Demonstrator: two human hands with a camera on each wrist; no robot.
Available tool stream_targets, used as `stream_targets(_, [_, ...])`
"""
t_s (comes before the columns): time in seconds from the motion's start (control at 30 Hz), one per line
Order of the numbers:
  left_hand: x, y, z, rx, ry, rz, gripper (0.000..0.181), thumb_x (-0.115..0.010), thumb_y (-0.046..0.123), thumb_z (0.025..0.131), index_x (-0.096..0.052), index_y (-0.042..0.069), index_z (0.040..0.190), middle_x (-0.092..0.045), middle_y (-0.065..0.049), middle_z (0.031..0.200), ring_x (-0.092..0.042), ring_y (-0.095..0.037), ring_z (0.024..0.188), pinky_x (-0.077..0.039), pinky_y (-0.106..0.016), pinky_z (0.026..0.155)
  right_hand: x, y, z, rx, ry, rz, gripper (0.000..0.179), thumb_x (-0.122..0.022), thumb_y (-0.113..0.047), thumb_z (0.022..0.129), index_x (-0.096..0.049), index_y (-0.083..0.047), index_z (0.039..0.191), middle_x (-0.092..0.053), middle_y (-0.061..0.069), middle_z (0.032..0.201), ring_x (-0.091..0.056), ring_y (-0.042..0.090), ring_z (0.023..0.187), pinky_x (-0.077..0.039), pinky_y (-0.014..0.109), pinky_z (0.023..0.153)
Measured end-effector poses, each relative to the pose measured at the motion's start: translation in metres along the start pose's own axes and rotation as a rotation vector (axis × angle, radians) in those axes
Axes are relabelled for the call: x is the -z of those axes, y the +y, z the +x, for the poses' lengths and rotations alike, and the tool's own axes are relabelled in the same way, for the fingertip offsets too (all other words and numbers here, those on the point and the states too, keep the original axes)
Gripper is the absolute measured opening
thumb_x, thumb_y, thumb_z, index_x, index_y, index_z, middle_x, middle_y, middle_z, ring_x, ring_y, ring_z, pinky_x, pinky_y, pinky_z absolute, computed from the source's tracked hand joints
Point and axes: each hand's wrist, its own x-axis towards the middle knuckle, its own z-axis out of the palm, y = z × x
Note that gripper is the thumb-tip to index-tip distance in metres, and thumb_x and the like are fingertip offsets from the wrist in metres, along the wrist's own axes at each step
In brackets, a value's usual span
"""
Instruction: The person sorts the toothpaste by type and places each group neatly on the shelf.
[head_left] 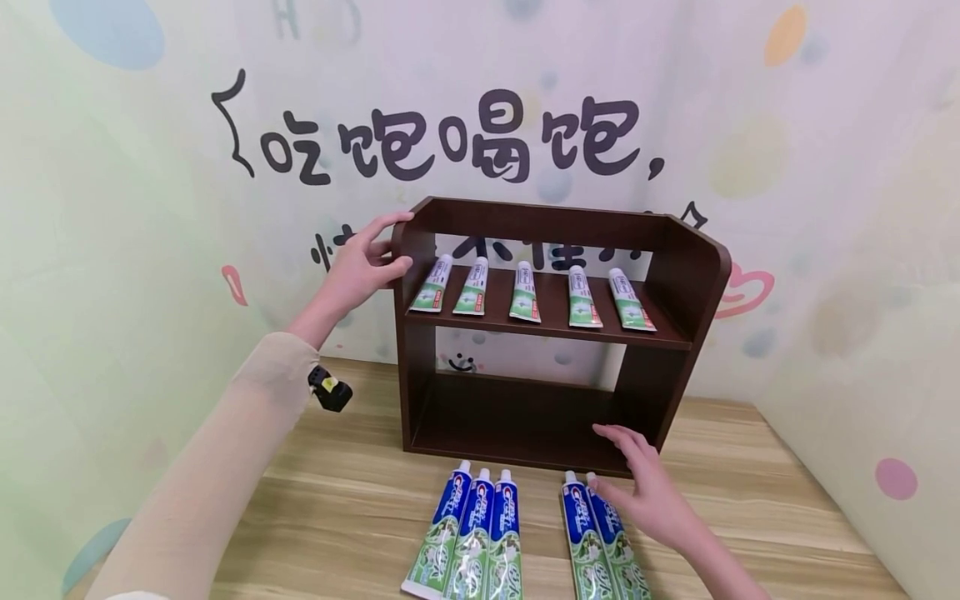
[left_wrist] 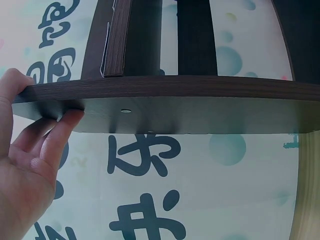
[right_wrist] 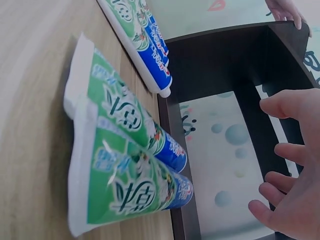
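A dark brown two-tier shelf [head_left: 525, 333] stands on the wooden table. My left hand [head_left: 365, 260] grips the upper corner of its left side panel [left_wrist: 200, 112], fingertips against the outer face in the left wrist view. My right hand [head_left: 651, 492] holds nothing; its fingers are spread and slightly bent before the lower tier. Beside it lie two large blue-and-green toothpaste tubes [head_left: 581, 533], caps towards the shelf. In the head view its thumb overlaps the cap end of the right one; the right wrist view shows the hand [right_wrist: 295, 175] apart from both.
Several small green-and-white toothpaste tubes [head_left: 525, 292] lie in a spaced row on the upper tier. Three more large tubes [head_left: 472, 533] lie side by side at the left front of the table [head_left: 330, 517]. A lettered wall sheet [head_left: 465, 50] hangs behind the shelf.
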Motion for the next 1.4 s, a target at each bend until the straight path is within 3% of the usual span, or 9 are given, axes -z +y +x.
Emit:
stream_targets(0.37, [0.0,0.002,-0.001,-0.001,-0.008,-0.002,0.059,-0.065,0.011,0.092,-0.045,0.027,0.145,-0.057,-0.02,0.138,-0.066,-0.031,0.112,-0.061,-0.029,0.074,0.005,0.019,-0.013,-0.069,-0.161,0.009,0.074,-0.075,-0.027,0.086,-0.04,-0.012,0.149,-0.04,0.023,0.147,-0.041,0.05,0.133,-0.043,0.07,0.095])
stream_targets(0.5, [0.0,0.001,0.0,-0.001,-0.009,-0.008,0.059,-0.065,0.011,0.092,-0.045,0.027,0.145,-0.057,-0.02,0.138,-0.066,-0.032,0.112,-0.061,-0.03,0.074,0.006,0.024,-0.018,-0.085,-0.184,0.032,0.074,-0.074,-0.029,0.087,-0.039,-0.011,0.149,-0.04,0.024,0.15,-0.034,0.052,0.137,-0.04,0.073,0.096])
stream_targets(0.73, [0.0,0.0,0.0,0.0,-0.003,-0.006,0.058,-0.065,0.011,0.092,-0.046,0.027,0.145,-0.057,-0.02,0.136,-0.067,-0.029,0.109,-0.061,-0.028,0.073,0.005,0.032,-0.025,-0.061,-0.206,0.038,0.076,-0.075,-0.031,0.085,-0.04,-0.009,0.148,-0.042,0.025,0.148,-0.037,0.055,0.134,-0.04,0.074,0.093])
stream_targets(0.87, [0.0,-0.001,0.001,0.004,-0.007,-0.012,0.058,-0.065,0.011,0.092,-0.046,0.029,0.144,-0.057,-0.019,0.137,-0.066,-0.031,0.111,-0.061,-0.028,0.074,0.004,0.04,-0.031,-0.037,-0.332,0.045,0.083,-0.074,-0.033,0.084,-0.035,-0.002,0.15,-0.042,0.032,0.145,-0.039,0.058,0.129,-0.039,0.075,0.091])
stream_targets(1.03, [-0.001,0.0,0.002,0.005,-0.014,-0.013,0.058,-0.065,0.013,0.093,-0.046,0.029,0.145,-0.057,-0.018,0.138,-0.066,-0.032,0.113,-0.061,-0.03,0.075,0.003,0.049,-0.036,-0.041,-0.459,0.101,0.089,-0.073,-0.032,0.084,-0.027,0.002,0.152,-0.042,0.034,0.144,-0.041,0.055,0.128,-0.04,0.069,0.095])
stream_targets(1.27, [-0.001,0.001,0.001,0.007,-0.011,-0.002,0.058,-0.065,0.014,0.093,-0.045,0.029,0.145,-0.056,-0.019,0.139,-0.065,-0.033,0.113,-0.06,-0.029,0.076,0.005,0.051,-0.038,-0.042,-0.474,0.108,0.089,-0.074,-0.033,0.086,-0.026,-0.001,0.154,-0.04,0.032,0.148,-0.039,0.054,0.132,-0.045,0.051,0.099])
stream_targets(1.4, [-0.001,0.001,0.001,0.006,-0.006,0.002,0.058,-0.064,0.012,0.093,-0.045,0.028,0.145,-0.057,-0.019,0.138,-0.066,-0.032,0.111,-0.06,-0.028,0.075,0.003,0.047,-0.039,-0.037,-0.464,0.098,0.091,-0.076,-0.034,0.084,-0.027,0.0,0.153,-0.041,0.033,0.146,-0.04,0.057,0.131,-0.042,0.066,0.098])
